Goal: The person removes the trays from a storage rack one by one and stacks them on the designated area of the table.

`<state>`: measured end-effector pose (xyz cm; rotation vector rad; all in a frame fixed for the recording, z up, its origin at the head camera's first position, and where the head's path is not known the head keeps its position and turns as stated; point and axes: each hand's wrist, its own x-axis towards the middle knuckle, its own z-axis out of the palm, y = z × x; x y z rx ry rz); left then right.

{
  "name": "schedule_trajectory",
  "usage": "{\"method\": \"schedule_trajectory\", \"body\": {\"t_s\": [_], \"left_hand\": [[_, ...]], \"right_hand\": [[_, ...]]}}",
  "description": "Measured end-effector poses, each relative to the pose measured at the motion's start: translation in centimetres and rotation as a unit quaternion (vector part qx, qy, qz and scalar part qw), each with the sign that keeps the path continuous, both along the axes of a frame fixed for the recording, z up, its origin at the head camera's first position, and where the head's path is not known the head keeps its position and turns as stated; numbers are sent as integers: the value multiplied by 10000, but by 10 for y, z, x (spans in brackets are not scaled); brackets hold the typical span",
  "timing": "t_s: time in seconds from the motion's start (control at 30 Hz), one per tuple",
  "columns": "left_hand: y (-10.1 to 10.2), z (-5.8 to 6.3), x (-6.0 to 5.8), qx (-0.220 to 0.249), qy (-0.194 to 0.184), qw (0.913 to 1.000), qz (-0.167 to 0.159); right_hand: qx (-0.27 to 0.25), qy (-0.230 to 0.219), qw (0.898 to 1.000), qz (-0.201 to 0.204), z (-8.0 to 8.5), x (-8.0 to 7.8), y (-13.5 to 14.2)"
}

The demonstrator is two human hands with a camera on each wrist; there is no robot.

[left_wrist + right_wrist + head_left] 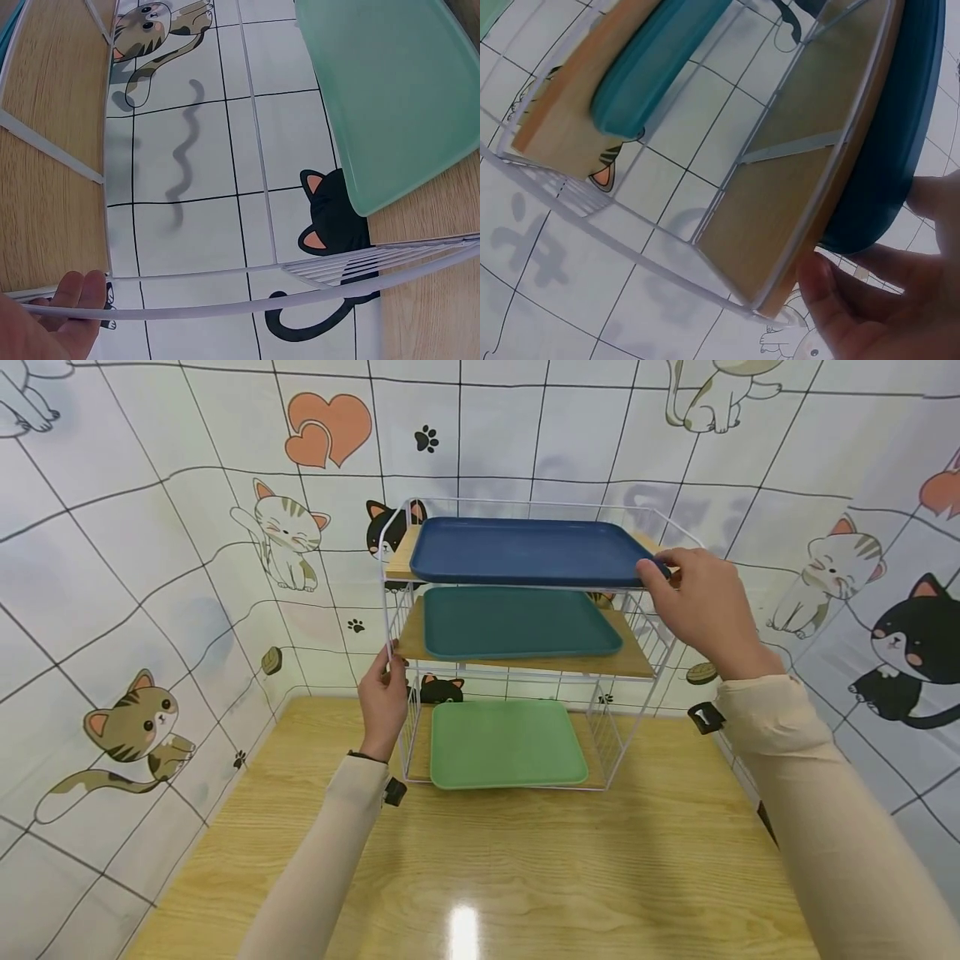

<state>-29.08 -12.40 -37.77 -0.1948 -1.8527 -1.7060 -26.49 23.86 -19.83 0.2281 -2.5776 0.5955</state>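
A white wire rack (628,727) with three wooden shelves stands against the wall. My left hand (384,697) grips its left upright at the middle shelf, and in the left wrist view the fingers (91,296) curl round the white wire. On the top shelf lies a dark blue tray (525,552). My right hand (705,602) pinches that tray's front right corner; the right wrist view shows the fingers at the tray's end, close to the shelf edge. A teal tray (517,622) rests on the middle shelf, and a light green tray (506,743) on the bottom one.
The rack stands toward the back of a wood-grain table (480,860). Behind it and along both sides rises a white wall covering (480,427) with a grid and cartoon cats. Dark straps with small black pieces sit at both wrists.
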Motion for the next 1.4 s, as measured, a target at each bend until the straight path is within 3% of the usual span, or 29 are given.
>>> {"method": "schedule_trajectory", "body": {"t_s": [0.13, 0.3, 0.43, 0.53, 0.77, 0.93, 1.2, 1.4], "left_hand": [[0, 0, 0, 18, 53, 10000, 23], [0, 2, 3, 84, 72, 9999, -17], [0, 2, 5, 87, 17, 10000, -35], [0, 3, 6, 59, -4, 10000, -1], [0, 5, 7, 15, -32, 10000, 22], [0, 4, 8, 24, -54, 10000, -17], [-1, 3, 7, 106, -33, 9999, -40], [-1, 2, 6, 153, -42, 9999, -58]], "right_hand": [[152, -386, 9989, -231, 12, -7, -1], [-51, -1070, 9938, -285, 26, -18, -1], [-654, -1609, 9847, -155, 32, -23, -2], [-1410, -1928, 9711, 53, 33, -24, 0], [-2716, -2569, 9266, 404, 36, -22, 12], [-3737, -2892, 8792, 615, 37, -18, 17], [-5238, -2711, 8002, 1085, 30, -11, 22], [-5842, -2286, 7702, 1151, 22, -3, 22]]}}
